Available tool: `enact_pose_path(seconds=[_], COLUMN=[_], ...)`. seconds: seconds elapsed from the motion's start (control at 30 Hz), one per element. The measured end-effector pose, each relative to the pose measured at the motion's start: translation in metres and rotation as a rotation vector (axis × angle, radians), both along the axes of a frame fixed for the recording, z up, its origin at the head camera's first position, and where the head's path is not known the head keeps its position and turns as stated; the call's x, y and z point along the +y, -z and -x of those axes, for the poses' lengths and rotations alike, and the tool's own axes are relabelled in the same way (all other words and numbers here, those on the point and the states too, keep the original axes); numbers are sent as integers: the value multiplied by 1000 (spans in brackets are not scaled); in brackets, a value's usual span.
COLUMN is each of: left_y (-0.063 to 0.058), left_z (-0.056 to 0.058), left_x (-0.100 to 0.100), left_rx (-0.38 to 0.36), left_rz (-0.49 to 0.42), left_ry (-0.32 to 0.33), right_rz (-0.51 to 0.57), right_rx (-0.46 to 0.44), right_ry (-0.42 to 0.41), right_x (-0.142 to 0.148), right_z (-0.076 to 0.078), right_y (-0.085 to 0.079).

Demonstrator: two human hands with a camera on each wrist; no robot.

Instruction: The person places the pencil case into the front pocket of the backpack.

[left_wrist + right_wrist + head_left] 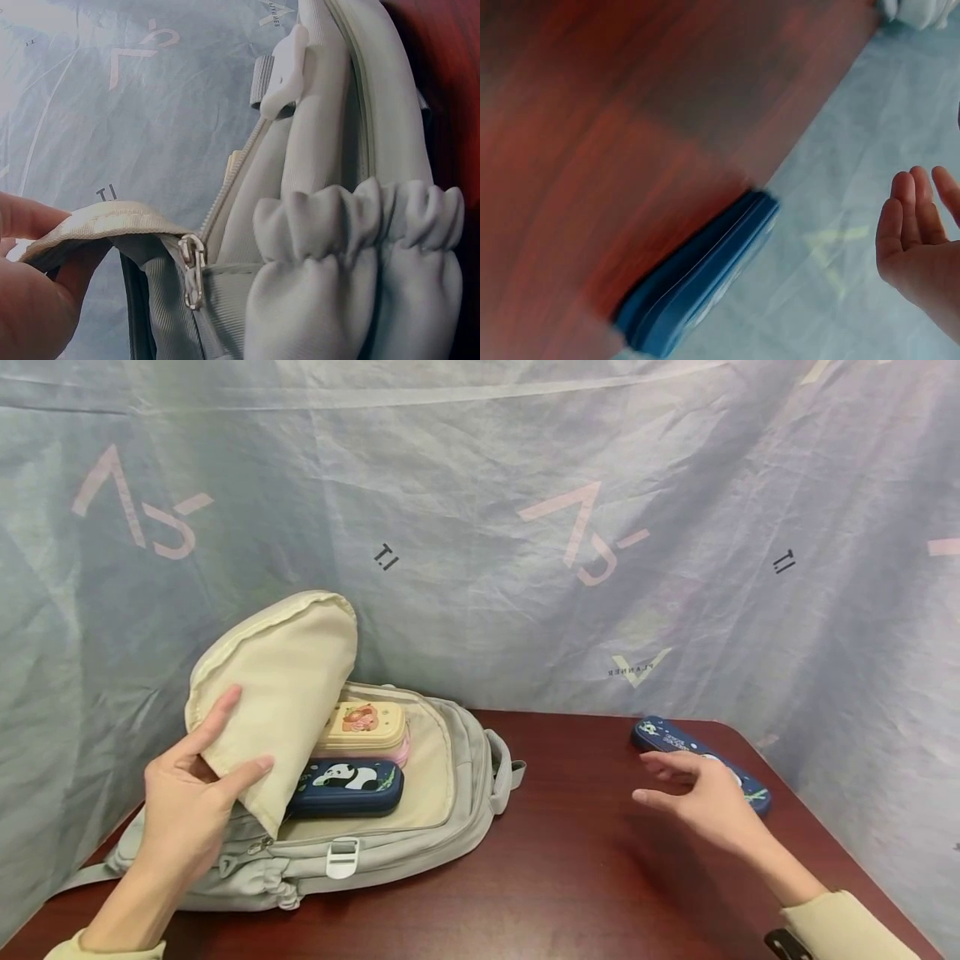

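A light grey backpack (472, 777) lies on the table with its main compartment unzipped. My left hand (183, 797) grips the edge of its cream-lined flap (288, 681) between thumb and fingers, holding it raised. Inside, partly hidden by the flap, lie a navy pencil case (356, 787) with a panda on it and a yellow pencil case (369, 727) stacked over something pink (403, 753). At the right, a second navy panda pencil case (675, 737) lies on the table. My right hand (705, 797), fingers spread and holding nothing, overlaps this case in the head view.
Dark red wooden tabletop (570, 860) spreads between the backpack and the right-hand case. Printed grey cloth (480, 527) hangs around the table's back and sides. A zipper pull (192, 270) hangs at the flap's corner, beside a gathered side pocket (315, 292).
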State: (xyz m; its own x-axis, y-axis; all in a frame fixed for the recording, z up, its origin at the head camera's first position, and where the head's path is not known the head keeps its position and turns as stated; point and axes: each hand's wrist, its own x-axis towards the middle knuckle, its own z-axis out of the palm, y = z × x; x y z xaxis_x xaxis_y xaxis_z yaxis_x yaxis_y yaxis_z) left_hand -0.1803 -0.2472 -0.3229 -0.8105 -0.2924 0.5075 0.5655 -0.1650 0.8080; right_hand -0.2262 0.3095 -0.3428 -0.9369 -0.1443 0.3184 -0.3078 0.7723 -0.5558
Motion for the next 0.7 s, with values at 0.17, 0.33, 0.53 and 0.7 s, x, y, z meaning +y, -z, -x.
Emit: enact_pose_path(seconds=[0.17, 0.33, 0.53, 0.7], left_y=[0, 1, 1, 1], left_z=[0, -1, -1, -1], left_x=[1, 0, 0, 0], left_rx=[1, -4, -3, -1], left_rz=[0, 4, 6, 10], left_ry=[-4, 6, 10, 7], right_rz=[-60, -147, -221, -256], right_rx=[37, 64, 52, 26], right_ry=[74, 123, 149, 158], right_x=[28, 51, 77, 100], right_z=[-4, -4, 2, 12], right_y=[4, 11, 19, 23])
